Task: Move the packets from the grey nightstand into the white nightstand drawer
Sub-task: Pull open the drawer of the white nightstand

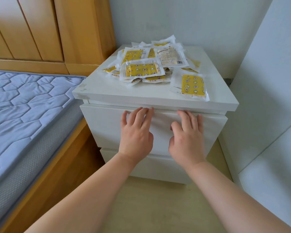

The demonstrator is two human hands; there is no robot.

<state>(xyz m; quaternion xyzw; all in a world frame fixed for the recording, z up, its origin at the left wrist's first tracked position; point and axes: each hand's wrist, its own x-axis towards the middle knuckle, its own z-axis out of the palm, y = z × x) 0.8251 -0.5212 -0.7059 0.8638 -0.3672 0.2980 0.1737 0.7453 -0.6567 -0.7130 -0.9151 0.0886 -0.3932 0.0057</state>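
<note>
A white nightstand (pixel 107 91) stands beside the bed, its two drawers closed. On its top lies a loose pile of several packets (pixel 142 69), clear wrappers with yellow patterned inserts. One packet (pixel 192 86) lies apart at the front right corner. My left hand (pixel 135 132) and my right hand (pixel 186 137) lie flat against the top drawer front (pixel 104 125), fingers fairly straight and spread. Their fingertips reach the drawer's upper edge, just under the overhanging top. Neither hand holds a packet.
A bed with a blue quilted mattress (pixel 23 111) and a wooden frame (pixel 45 175) fills the left. A wooden headboard (pixel 40 31) rises behind it. A white panel (pixel 265 81) stands close on the right, and pale floor (pixel 158 207) lies in front.
</note>
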